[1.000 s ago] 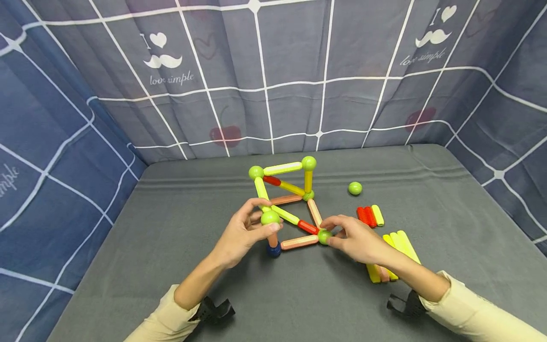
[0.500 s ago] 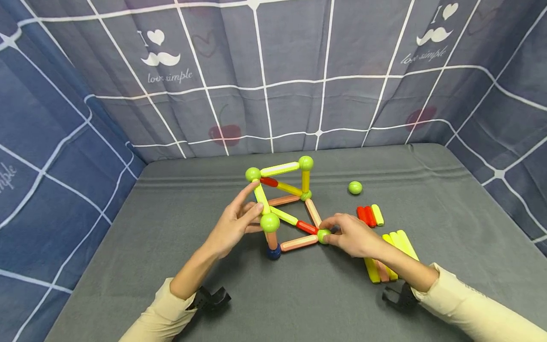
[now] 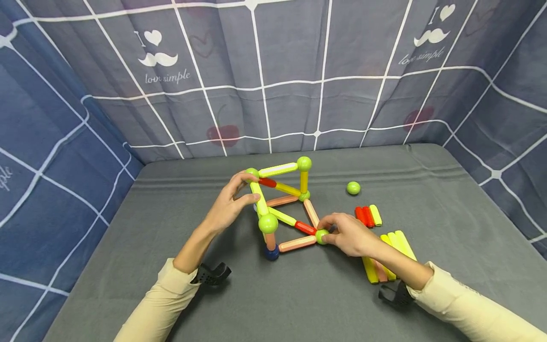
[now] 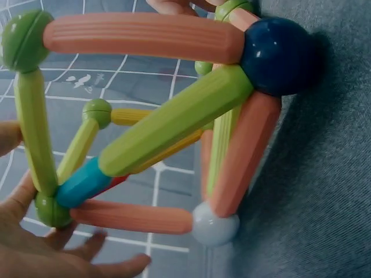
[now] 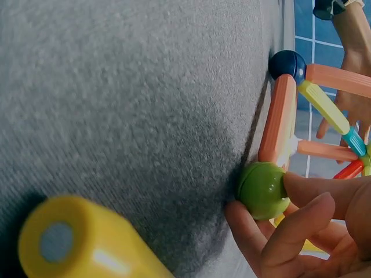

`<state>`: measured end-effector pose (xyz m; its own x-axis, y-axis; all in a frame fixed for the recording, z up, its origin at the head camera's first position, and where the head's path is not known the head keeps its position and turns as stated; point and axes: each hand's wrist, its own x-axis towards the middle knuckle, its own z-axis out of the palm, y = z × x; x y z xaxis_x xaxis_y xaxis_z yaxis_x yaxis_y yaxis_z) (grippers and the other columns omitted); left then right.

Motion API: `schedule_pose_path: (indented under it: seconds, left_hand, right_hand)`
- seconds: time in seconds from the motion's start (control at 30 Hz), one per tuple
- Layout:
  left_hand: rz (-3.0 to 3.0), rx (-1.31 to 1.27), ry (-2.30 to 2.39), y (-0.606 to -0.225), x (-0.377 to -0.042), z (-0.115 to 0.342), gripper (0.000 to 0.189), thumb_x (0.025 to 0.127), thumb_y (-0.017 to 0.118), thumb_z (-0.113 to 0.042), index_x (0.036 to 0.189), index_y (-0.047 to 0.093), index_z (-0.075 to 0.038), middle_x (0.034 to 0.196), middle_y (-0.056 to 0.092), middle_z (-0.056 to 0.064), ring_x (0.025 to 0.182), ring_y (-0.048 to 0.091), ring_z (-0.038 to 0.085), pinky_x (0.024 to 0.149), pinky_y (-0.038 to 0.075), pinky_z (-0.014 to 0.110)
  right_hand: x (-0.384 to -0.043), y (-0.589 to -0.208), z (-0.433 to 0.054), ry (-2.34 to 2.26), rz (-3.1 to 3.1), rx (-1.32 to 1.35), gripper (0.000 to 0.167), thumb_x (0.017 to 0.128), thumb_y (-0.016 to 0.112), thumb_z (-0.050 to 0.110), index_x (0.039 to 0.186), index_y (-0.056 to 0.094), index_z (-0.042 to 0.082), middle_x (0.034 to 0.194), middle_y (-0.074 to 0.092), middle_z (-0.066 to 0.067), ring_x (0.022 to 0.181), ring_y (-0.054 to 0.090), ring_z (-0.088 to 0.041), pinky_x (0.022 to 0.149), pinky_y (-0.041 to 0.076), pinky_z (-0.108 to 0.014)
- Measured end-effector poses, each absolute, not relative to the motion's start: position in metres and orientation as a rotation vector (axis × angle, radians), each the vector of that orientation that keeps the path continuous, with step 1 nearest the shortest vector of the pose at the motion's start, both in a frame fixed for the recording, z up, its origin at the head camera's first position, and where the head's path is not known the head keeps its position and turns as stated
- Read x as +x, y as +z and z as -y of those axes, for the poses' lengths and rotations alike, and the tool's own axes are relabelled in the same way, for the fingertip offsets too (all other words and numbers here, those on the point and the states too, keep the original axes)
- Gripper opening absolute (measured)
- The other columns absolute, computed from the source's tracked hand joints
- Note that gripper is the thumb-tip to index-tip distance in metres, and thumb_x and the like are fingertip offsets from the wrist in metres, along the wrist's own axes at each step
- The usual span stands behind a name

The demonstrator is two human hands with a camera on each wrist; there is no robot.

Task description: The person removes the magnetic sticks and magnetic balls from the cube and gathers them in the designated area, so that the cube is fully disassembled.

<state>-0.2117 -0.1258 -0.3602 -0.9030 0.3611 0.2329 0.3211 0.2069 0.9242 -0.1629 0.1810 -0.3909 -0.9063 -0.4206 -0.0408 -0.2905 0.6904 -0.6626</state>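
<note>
A frame of magnetic building sticks and balls stands on the grey cloth, green balls at its top corners and a dark blue ball (image 3: 271, 252) at the near bottom corner. My left hand (image 3: 226, 206) is at its upper left, fingers around a green ball (image 4: 53, 209) and thumb against the yellow-green stick (image 3: 259, 198) there. My right hand (image 3: 352, 236) pinches another green ball (image 5: 262, 191) at the bottom right corner, where an orange stick (image 3: 297, 244) and a red stick (image 3: 306, 228) meet. A white ball (image 4: 215, 223) forms another bottom corner.
One loose green ball (image 3: 353, 188) lies right of the frame. Short red and yellow-green sticks (image 3: 364, 216) lie near it. Several longer sticks (image 3: 398, 243) are partly hidden under my right forearm. A patterned curtain (image 3: 290, 109) hangs behind the table.
My left hand has moved from the near top green ball along the stick to the far left top ball. The right hand keeps its pinch on the bottom corner ball.
</note>
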Motion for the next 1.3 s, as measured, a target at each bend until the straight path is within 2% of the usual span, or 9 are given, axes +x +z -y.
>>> schedule_pose_path:
  seconds: [0.13,0.27,0.37,0.5,0.63,0.8,1.0,1.13,1.3]
  left_hand:
    - [-2.399,0.711,1.878,-0.363,-0.211,0.129,0.034,0.094,0.064,-0.007,0.125,0.054,0.002,0.140,0.042,0.014,0.132,0.042,0.033,0.107,0.034,0.056]
    - [-2.415,0.738,1.854,-0.363,-0.207,0.134,0.047,0.093,0.065,-0.006,0.137,0.050,-0.004,0.135,0.047,0.015,0.124,0.050,0.032,0.103,0.036,0.053]
    - [-2.430,0.734,1.796,-0.361,-0.202,0.140,0.055,0.094,0.065,-0.009,0.145,0.044,-0.010,0.132,0.048,0.015,0.118,0.053,0.031,0.097,0.040,0.050]
    - [-2.399,0.657,1.817,-0.362,-0.197,0.149,0.055,0.096,0.063,-0.010,0.146,0.041,-0.011,0.126,0.050,0.016,0.109,0.056,0.028,0.090,0.045,0.042]
    - [-2.286,0.605,1.908,-0.365,-0.195,0.156,0.053,0.096,0.063,-0.006,0.145,0.042,-0.006,0.121,0.052,0.017,0.095,0.059,0.023,0.081,0.051,0.036]
    - [-2.158,0.673,1.967,-0.369,-0.192,0.163,0.054,0.093,0.063,0.001,0.143,0.044,0.000,0.123,0.053,0.019,0.093,0.060,0.017,0.080,0.054,0.031]
    - [-1.978,0.884,1.897,-0.371,-0.186,0.165,0.052,0.093,0.064,0.000,0.141,0.046,0.004,0.132,0.052,0.023,0.101,0.061,0.020,0.086,0.053,0.032]
    - [-1.817,1.049,1.868,-0.373,-0.186,0.162,0.050,0.094,0.062,0.000,0.141,0.046,0.002,0.135,0.053,0.017,0.110,0.058,0.024,0.093,0.050,0.034]
    - [-1.742,1.099,1.905,-0.378,-0.185,0.163,0.053,0.096,0.059,-0.003,0.146,0.041,-0.006,0.137,0.048,0.021,0.113,0.057,0.027,0.097,0.047,0.035]
  right_hand:
    - [-0.164,-0.393,-0.179,-1.034,-2.723,-0.563,0.015,0.087,0.073,0.005,0.101,0.073,0.011,0.098,0.067,0.001,0.084,0.060,-0.015,0.076,0.049,-0.037]
    - [-0.173,-0.394,-0.179,-1.064,-2.744,-0.556,0.017,0.086,0.071,0.000,0.102,0.072,0.007,0.100,0.068,-0.004,0.083,0.063,-0.017,0.075,0.051,-0.038]
    - [-0.185,-0.394,-0.179,-1.123,-2.686,-0.534,0.018,0.087,0.068,-0.004,0.104,0.071,0.004,0.102,0.067,-0.010,0.066,0.064,-0.020,0.059,0.054,-0.037]
    - [-0.203,-0.392,-0.177,-1.187,-2.584,-0.522,0.022,0.089,0.063,-0.008,0.109,0.067,-0.001,0.109,0.063,-0.020,0.045,0.057,-0.020,0.041,0.051,-0.038]
    - [-0.220,-0.391,-0.175,-1.182,-2.572,-0.533,0.026,0.090,0.060,-0.011,0.115,0.063,-0.008,0.114,0.060,-0.027,0.041,0.056,-0.017,0.045,0.053,-0.039]
    - [-0.238,-0.390,-0.168,-1.181,-2.558,-0.525,0.026,0.090,0.059,-0.012,0.116,0.063,-0.009,0.111,0.061,-0.027,0.043,0.057,-0.015,0.050,0.055,-0.041]
    - [-0.254,-0.387,-0.157,-1.199,-2.502,-0.519,0.028,0.093,0.056,-0.012,0.120,0.061,-0.010,0.114,0.061,-0.025,0.051,0.059,-0.019,0.053,0.056,-0.042]
    - [-0.259,-0.385,-0.156,-1.154,-2.506,-0.517,0.029,0.094,0.056,-0.009,0.123,0.062,-0.009,0.121,0.061,-0.025,0.068,0.066,-0.026,0.051,0.056,-0.040]
    - [-0.257,-0.381,-0.162,-1.174,-2.517,-0.505,0.030,0.095,0.055,-0.006,0.125,0.062,-0.006,0.127,0.059,-0.024,0.080,0.065,-0.034,0.048,0.052,-0.040]
